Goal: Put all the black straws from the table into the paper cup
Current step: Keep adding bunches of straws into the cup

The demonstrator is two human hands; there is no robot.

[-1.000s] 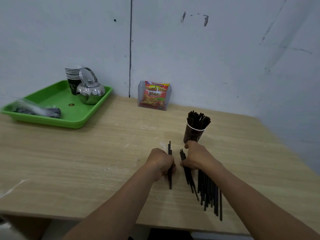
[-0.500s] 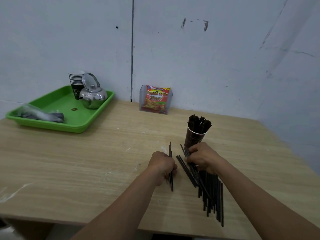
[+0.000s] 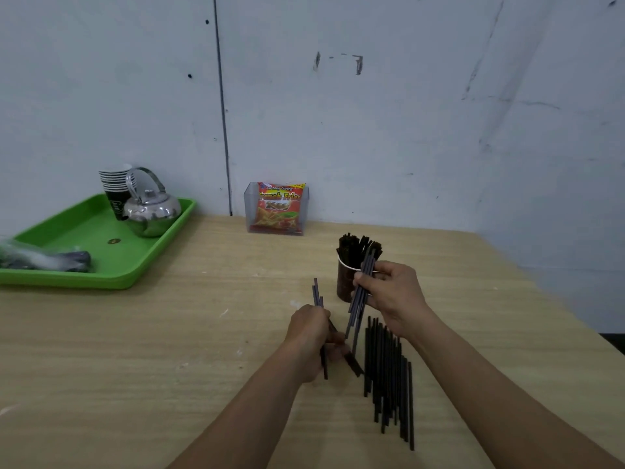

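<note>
A brown paper cup (image 3: 344,282) stands on the wooden table (image 3: 169,350), packed with several black straws (image 3: 358,245). My right hand (image 3: 395,296) grips a small bunch of black straws (image 3: 358,302), lifted off the table and tilted, its top ends beside the cup's rim. My left hand (image 3: 309,330) holds a few black straws (image 3: 317,292) close to the tabletop, left of the cup. A row of several loose black straws (image 3: 389,374) lies on the table under my right forearm.
A green tray (image 3: 101,262) at the back left carries a steel kettle (image 3: 152,211), a stack of paper cups (image 3: 115,187) and a plastic-wrapped bundle (image 3: 40,258). A clear holder with a snack packet (image 3: 279,209) stands against the wall. The table's right edge is near.
My right hand has lifted its bunch of straws off the table and swung it up toward the cup. My left hand stays low with its straws.
</note>
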